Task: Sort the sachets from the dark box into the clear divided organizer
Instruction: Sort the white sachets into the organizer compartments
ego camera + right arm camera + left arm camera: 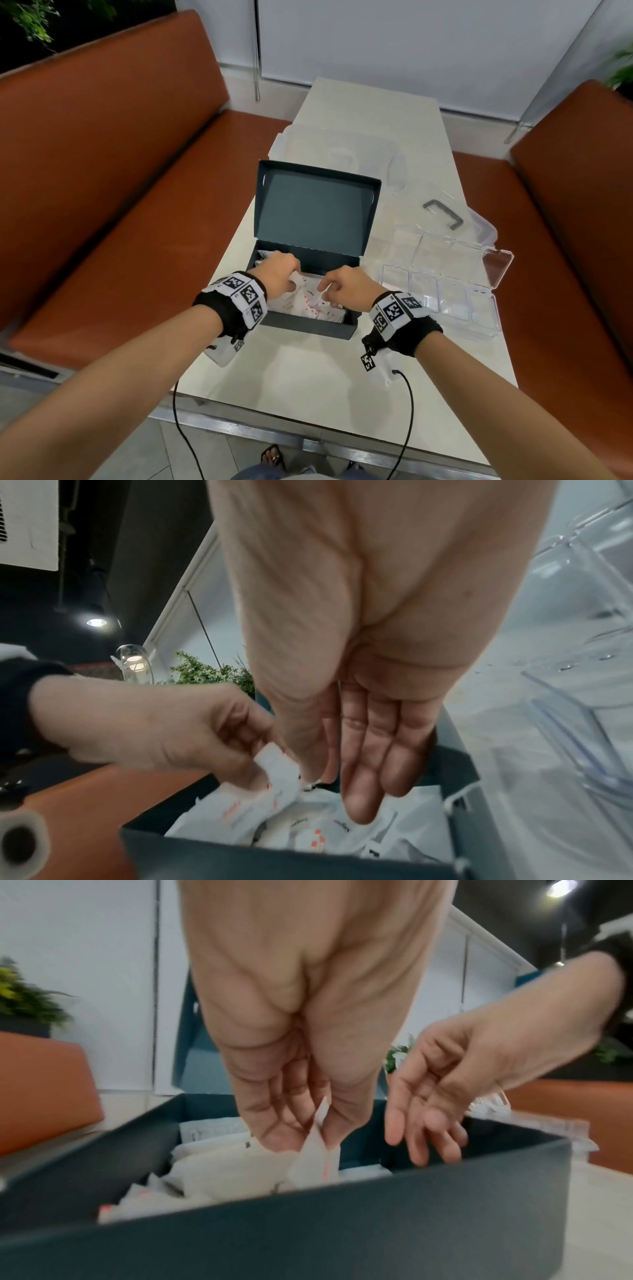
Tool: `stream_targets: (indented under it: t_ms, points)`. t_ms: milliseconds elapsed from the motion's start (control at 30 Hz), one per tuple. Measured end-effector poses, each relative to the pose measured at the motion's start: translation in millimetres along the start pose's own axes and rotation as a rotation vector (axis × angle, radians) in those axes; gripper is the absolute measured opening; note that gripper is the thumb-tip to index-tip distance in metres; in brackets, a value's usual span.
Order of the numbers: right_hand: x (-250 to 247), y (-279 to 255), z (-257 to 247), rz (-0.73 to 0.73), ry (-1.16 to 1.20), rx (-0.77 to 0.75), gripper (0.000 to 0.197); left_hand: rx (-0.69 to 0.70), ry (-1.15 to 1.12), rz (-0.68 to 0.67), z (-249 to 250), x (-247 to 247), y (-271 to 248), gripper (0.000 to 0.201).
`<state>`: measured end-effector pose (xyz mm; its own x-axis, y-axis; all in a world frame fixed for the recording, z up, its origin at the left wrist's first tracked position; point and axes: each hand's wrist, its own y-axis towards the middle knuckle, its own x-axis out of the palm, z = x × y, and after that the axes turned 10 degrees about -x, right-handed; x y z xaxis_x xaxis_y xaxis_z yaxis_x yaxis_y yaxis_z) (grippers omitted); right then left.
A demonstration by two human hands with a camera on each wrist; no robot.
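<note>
Sachet print blurred. Box (pixel 310 327) holds white sachets (pixel 308 834). Left hand (pixel 279 274) fingers pinch one sachet (pixel 316 1161); right hand (pixel 344 287) fingers straight, loose. Organizer (pixel 445 284) compartments hard to read.

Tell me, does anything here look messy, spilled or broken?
Nothing looks spilled or broken. The white sachets lie in a loose jumble, but all inside the dark box. The left hand pinches one sachet; the right hand reaches in beside it. The clear organizer sits open beside the box, its compartments apparently bare.
</note>
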<state>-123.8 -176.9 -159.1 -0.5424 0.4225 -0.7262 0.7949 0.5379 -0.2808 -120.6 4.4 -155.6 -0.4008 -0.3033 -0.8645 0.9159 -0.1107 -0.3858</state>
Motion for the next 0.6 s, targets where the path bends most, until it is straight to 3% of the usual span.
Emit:
stream_targets:
  t_ms: [200,333,433,600]
  points:
    - [20,12,-10,-0.149,-0.181,0.006,0.039,-0.033,-0.239,0.143,-14,-20,-8,0.029]
    - [24,18,-12,-0.076,-0.106,0.021,0.048,-0.031,-0.420,0.197,-17,-31,-20,0.027]
    - [17,20,-10,0.054,0.083,0.012,0.050,-0.010,-0.556,0.211,-16,-39,-25,0.027]
    - [1,17,-24,0.258,0.878,0.148,0.039,-0.007,-0.863,0.216,-8,-50,-25,0.024]
